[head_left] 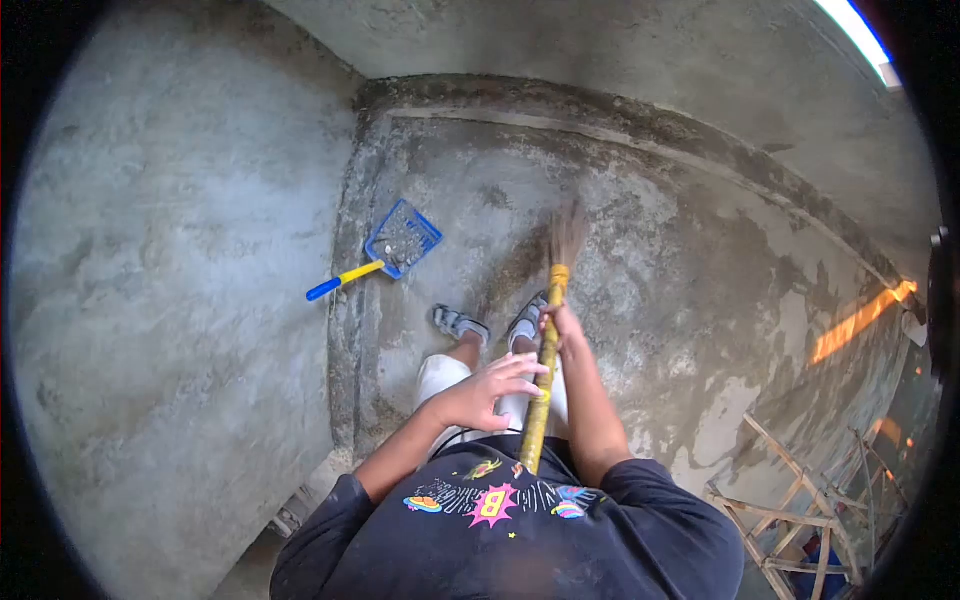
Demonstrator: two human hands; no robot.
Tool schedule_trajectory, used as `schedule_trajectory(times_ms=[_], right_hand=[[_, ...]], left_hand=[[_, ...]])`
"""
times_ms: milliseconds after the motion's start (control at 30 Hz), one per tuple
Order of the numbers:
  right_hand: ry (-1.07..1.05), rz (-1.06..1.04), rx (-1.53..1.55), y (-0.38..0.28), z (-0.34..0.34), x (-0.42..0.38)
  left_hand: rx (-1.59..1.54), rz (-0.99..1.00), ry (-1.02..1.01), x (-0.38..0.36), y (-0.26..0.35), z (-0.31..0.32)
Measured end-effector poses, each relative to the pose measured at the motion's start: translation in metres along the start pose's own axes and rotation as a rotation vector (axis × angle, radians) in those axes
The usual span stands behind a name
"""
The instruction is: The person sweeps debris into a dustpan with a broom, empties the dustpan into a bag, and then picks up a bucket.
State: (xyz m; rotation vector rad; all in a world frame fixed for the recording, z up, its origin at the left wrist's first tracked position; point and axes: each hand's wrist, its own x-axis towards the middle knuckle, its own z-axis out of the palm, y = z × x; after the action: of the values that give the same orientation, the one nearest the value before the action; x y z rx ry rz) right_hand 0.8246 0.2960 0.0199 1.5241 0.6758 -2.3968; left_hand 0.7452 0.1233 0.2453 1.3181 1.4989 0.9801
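Note:
A broom [536,420] with a yellow-wrapped handle slants up from my shirt front, its thin bristles smeared by motion over the floor. My right hand [562,328] is wrapped round the handle below the yellow binding. Lower down, my left hand [492,390] is open, its fingers stretched and apart, with the tips right at the handle. To the left on the floor lies a blue dustpan [404,238] with a yellow and blue handle. Grey debris is scattered in its pan.
The patchy concrete floor [640,370] spreads around my sandalled feet [460,322]. A bare wall [190,250] rises on the left, another behind a low ledge [560,118] ahead. A wooden frame [790,515] stands at the lower right. Orange light [860,325] falls on the right side.

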Motion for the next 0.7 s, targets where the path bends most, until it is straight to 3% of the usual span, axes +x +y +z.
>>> schedule_trajectory(times_ms=[167,267,367,433,467,500,567,633,700], right_hand=[[0.058,-0.058,0.169,-0.035,-0.051,-0.031],[0.214,-0.123,0.149,-0.053,-0.084,-0.044],[0.297,-0.056,0.198,-0.073,-0.143,-0.051],[0.294,-0.225,0.306,-0.066,-0.163,-0.06],[0.415,-0.27,0.387,-0.064,-0.147,-0.076],[0.417,-0.258,0.374,-0.045,-0.137,-0.075],[0.487,-0.375,0.047,-0.017,-0.12,-0.069],[0.35,-0.166,-0.072,0.017,-0.121,-0.037],[0.159,-0.132,-0.081,0.064,-0.103,-0.001]], left_hand=[[-0.084,-0.061,0.003,0.013,0.058,0.042],[-0.109,0.242,0.123,0.033,0.061,0.065],[-0.271,0.311,0.332,0.052,0.047,0.09],[-0.441,0.323,0.527,0.064,0.02,0.104],[-0.46,0.243,0.61,0.062,0.007,0.105],[-0.482,0.161,0.689,0.058,-0.002,0.108],[-0.642,0.082,0.836,0.045,-0.015,0.118],[-0.591,0.057,0.925,0.02,-0.031,0.136],[-0.338,0.004,0.907,-0.017,-0.021,0.138]])
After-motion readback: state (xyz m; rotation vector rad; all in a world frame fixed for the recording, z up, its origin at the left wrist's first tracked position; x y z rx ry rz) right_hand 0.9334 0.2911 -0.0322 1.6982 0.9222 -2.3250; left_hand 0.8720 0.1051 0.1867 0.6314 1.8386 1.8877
